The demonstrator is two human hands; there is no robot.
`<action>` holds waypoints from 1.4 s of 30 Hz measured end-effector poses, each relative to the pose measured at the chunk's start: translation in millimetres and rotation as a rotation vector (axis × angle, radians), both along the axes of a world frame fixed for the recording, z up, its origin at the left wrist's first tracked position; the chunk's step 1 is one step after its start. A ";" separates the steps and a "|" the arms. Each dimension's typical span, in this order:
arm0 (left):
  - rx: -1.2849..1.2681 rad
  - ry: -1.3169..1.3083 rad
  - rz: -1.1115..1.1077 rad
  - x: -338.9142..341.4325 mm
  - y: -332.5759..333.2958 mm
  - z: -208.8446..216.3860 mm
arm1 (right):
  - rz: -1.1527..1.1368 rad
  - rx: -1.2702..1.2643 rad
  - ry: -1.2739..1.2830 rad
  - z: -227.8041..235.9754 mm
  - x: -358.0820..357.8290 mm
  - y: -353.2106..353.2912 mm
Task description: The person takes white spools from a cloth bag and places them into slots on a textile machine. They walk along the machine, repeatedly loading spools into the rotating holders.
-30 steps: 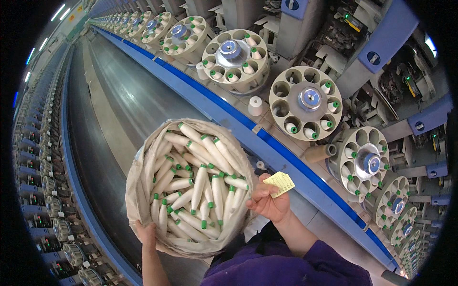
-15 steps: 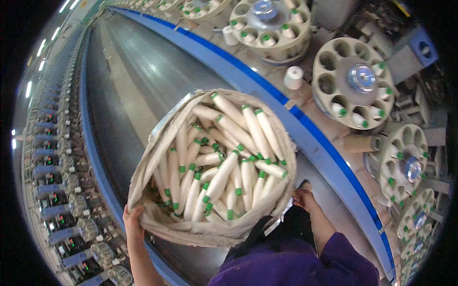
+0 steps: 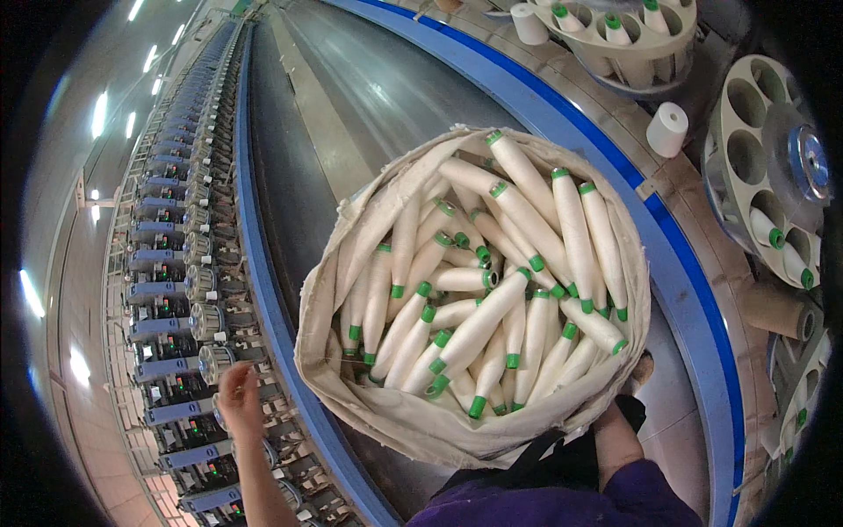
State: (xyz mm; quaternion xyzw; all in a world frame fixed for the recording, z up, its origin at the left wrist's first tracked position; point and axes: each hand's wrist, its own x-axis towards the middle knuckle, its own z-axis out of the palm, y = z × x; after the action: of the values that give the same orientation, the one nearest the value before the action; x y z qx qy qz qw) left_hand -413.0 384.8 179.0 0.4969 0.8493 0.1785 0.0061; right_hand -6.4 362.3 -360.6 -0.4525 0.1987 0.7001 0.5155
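A large round cloth-lined sack (image 3: 474, 443) stands in front of me, filled with white yarn bobbins (image 3: 483, 321) that have green ends. The bobbins lie at many angles, heaped across one another. My left hand (image 3: 239, 402) is raised to the left of the sack, apart from its rim, fingers loosely bent and nothing visible in them. It appears in front of the row of machine units. On the right, my right forearm (image 3: 619, 443) reaches up to the sack's near right edge; the hand there is hidden, so its grip does not show.
A long row of winding units (image 3: 167, 364) runs along the left behind a blue rail (image 3: 255, 237). To the right are another blue rail (image 3: 606, 162), round bobbin magazines (image 3: 746, 162), a white yarn cone (image 3: 667, 130) and a brown cone (image 3: 781, 314). A grey aisle floor (image 3: 413, 97) stretches ahead.
My left hand has let go of the sack's rim and moved out to its left. The sack looks larger and further right as the view shifts. My right hand has become hidden.
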 end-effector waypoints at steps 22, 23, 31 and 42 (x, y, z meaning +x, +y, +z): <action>-0.425 -0.144 -0.716 131.2 49.9 -154.8 | 0.115 0.357 -1.191 231.0 156.6 2.0; -0.417 -0.145 -0.734 128.9 47.6 -152.7 | 0.210 0.379 -1.209 258.2 143.0 25.5; -0.861 0.181 -1.024 158.1 82.5 -147.7 | 1.664 0.145 -1.611 322.5 31.7 80.6; -0.135 -0.761 -0.507 67.3 110.1 -89.9 | 0.565 0.434 -0.515 445.7 101.6 37.8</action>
State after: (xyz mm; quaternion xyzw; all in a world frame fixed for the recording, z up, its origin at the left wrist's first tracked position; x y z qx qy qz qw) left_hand -345.7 494.8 89.1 0.5865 0.6481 0.2852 0.3932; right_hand 95.2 400.1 85.1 -0.5301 -0.2197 0.7035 0.4194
